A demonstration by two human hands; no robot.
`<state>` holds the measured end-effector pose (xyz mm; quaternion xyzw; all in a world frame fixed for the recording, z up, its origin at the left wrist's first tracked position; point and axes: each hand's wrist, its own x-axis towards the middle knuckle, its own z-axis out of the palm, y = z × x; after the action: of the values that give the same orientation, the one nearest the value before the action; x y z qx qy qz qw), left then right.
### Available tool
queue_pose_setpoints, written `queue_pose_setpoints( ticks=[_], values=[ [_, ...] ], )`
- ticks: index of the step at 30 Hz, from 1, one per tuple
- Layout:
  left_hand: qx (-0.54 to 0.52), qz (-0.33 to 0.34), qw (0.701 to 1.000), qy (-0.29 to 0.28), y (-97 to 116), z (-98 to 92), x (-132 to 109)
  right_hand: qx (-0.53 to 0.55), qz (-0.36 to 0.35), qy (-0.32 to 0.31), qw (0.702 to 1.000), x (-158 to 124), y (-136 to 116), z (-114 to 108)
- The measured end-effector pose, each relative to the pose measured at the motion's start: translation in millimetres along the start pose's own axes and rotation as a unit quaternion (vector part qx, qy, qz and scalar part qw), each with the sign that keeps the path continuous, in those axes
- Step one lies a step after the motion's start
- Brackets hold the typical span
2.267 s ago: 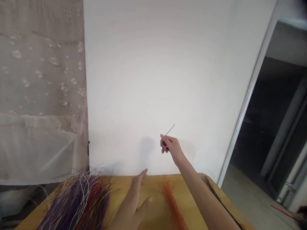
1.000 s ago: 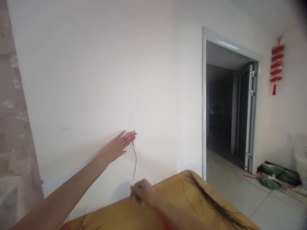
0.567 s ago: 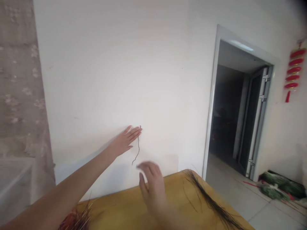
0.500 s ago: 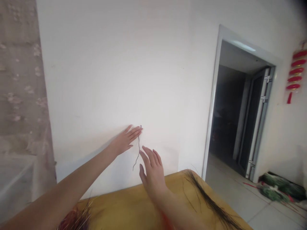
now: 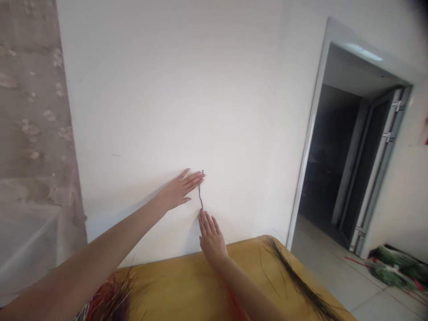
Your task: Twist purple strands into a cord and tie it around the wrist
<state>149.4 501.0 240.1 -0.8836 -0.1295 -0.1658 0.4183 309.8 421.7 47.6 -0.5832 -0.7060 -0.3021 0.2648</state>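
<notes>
A thin dark twisted strand hangs down the white wall, its small looped top end showing just above my left fingertips. My left hand lies flat against the wall with its fingers stretched over the upper part of the strand. Below it, my right hand has its fingers extended and laid on the wall over the strand's lower part, which is hidden beneath them. What fixes the strand's top to the wall is too small to make out.
A yellow-brown table stands against the wall. On it lie a bundle of long dark strands at the right and a reddish tangle of strands at the left. An open doorway and green bundles are at the right.
My right hand has moved from beside the strand onto it, flattening against the wall and covering its lower end. My left hand stays over the upper part. The view has shifted slightly left.
</notes>
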Motion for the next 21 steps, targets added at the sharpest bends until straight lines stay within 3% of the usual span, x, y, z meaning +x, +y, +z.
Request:
queue_pose_setpoints(
  ticks=[7,13,17,21],
  values=[
    [-0.004,0.002,1.0,-0.009,-1.2,1.0,-1.1,0.084,0.028,-0.018,0.996,-15.0,-2.2,10.3],
    [0.015,-0.019,0.999,-0.02,7.6,-4.0,-0.1,0.242,0.115,-0.013,0.963,-24.8,-11.4,-9.5],
    [0.02,-0.019,0.999,-0.025,11.9,-5.5,1.6,0.38,0.249,0.001,0.891,-13.9,-8.1,-32.1],
    [0.02,-0.019,0.999,-0.028,13.8,-5.5,1.9,0.556,0.314,-0.043,0.768,20.3,3.6,-59.4]
  ],
)
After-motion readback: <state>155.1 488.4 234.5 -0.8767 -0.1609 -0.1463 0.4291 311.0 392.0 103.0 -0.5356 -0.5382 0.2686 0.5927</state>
